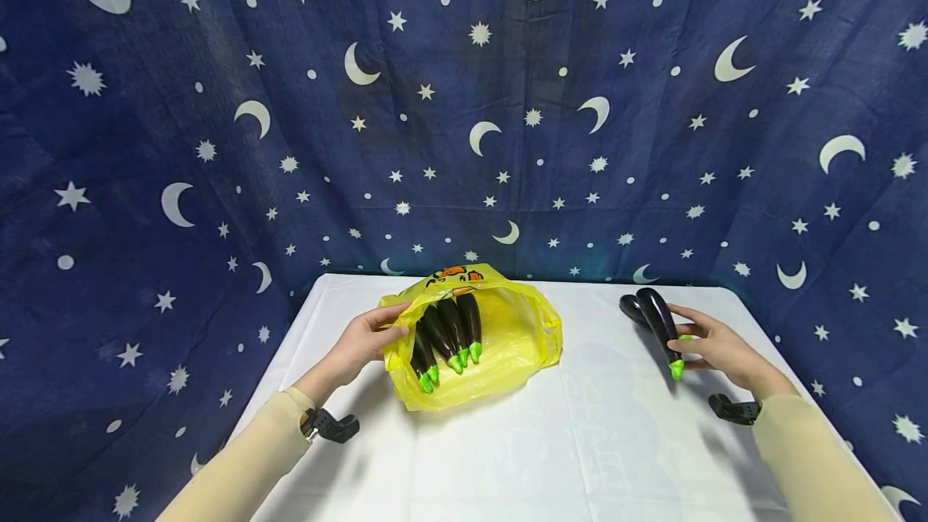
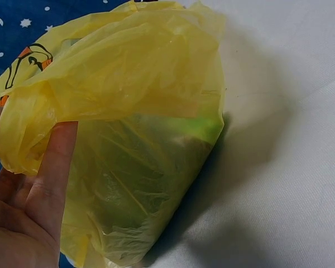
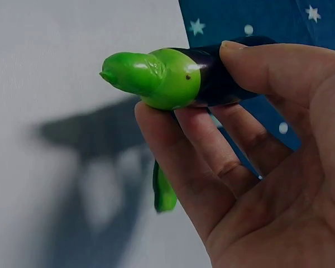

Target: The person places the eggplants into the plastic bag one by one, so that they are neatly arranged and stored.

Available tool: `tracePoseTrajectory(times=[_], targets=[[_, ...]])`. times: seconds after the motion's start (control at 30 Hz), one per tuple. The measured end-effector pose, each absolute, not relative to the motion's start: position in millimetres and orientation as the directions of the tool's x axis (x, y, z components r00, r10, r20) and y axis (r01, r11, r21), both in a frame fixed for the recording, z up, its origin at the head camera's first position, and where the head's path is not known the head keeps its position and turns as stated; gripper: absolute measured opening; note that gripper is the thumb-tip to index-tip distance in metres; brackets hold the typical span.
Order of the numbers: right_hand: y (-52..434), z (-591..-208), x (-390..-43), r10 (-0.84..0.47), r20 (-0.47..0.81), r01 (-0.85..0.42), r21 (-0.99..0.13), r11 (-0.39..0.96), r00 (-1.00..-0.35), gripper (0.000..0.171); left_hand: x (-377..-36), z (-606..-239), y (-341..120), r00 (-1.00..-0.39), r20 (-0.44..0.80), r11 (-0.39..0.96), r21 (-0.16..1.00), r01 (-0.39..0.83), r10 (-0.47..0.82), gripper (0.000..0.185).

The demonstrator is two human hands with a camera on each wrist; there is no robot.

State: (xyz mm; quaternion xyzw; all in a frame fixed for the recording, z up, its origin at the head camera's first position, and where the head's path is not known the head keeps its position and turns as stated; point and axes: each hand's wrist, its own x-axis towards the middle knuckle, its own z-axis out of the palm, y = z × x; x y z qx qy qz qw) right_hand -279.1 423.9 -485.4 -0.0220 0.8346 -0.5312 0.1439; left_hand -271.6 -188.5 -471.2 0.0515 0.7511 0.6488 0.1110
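Observation:
In the head view a yellow plastic bag (image 1: 511,345) lies mouth towards me, with several dark eggplants (image 1: 451,325) inside, green stems facing out. My left hand (image 1: 360,342) grips the bag's left rim; the left wrist view shows the crumpled edge of the bag (image 2: 117,72) between thumb and fingers. At the right, my right hand (image 1: 728,353) pinches an eggplant (image 1: 658,321) near its green stem, thumb on one side and fingers on the other. Behind it is another eggplant (image 1: 630,309), partly hidden; its green tip (image 3: 166,192) shows in the right wrist view.
Everything stands on a table with a white cloth (image 1: 522,449). A dark blue curtain (image 1: 435,39) with moons and stars hangs behind and at both sides. Each wrist wears a black strap, such as the left one (image 1: 329,425).

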Motion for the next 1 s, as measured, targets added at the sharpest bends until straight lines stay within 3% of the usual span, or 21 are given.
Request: tracePoseTrajectory(times=[1.0], targets=[[340, -470, -284, -0.399, -0.187, 0.042, -0.937, 0.346, -0.898, 0.084, -273, -471, -187, -0.969, -0.099, 0.163, 0.985, -0.063, 0.227, 0.053]])
